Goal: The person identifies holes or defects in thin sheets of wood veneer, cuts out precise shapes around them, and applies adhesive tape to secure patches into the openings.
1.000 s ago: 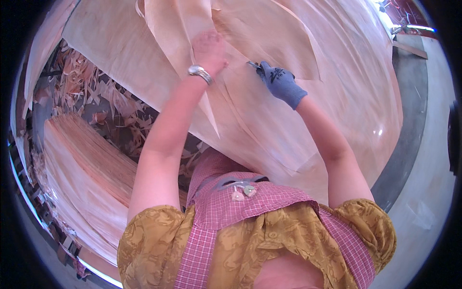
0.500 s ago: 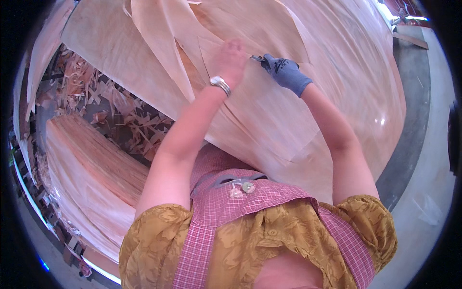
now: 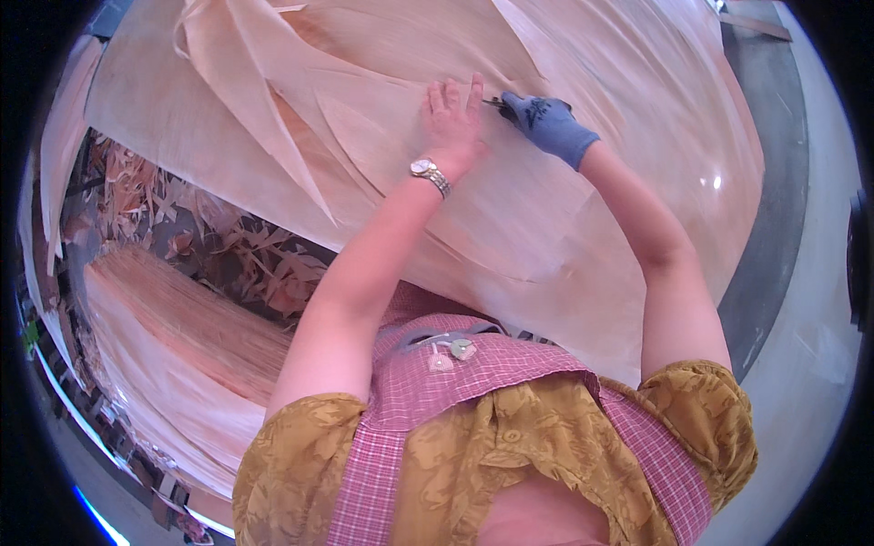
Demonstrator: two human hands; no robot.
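My left hand (image 3: 453, 127), bare and wearing a wristwatch (image 3: 431, 175), lies flat with fingers spread on a large pale sheet of wood veneer (image 3: 537, 227). Just to its right, my right hand (image 3: 549, 127) wears a blue-grey glove. It is closed around a small knife (image 3: 494, 102), whose thin tip points left toward the left fingertips and sits at the sheet's surface. The gloved fingers hide most of the handle. To the left of my left hand, a loose pointed flap of veneer (image 3: 264, 118) lies folded over the other sheets.
Veneer scraps (image 3: 264, 264) litter the floor at left, beside a stack of veneer sheets (image 3: 182, 309) showing its layered edge. A dark grey strip (image 3: 774, 209) runs along the right, with a wooden slat (image 3: 756, 25) at its far end.
My left hand, blurred earlier, now rests with fingers spread. My right hand has shifted slightly right with the knife. The veneer flap at left has moved left in view and settled lower.
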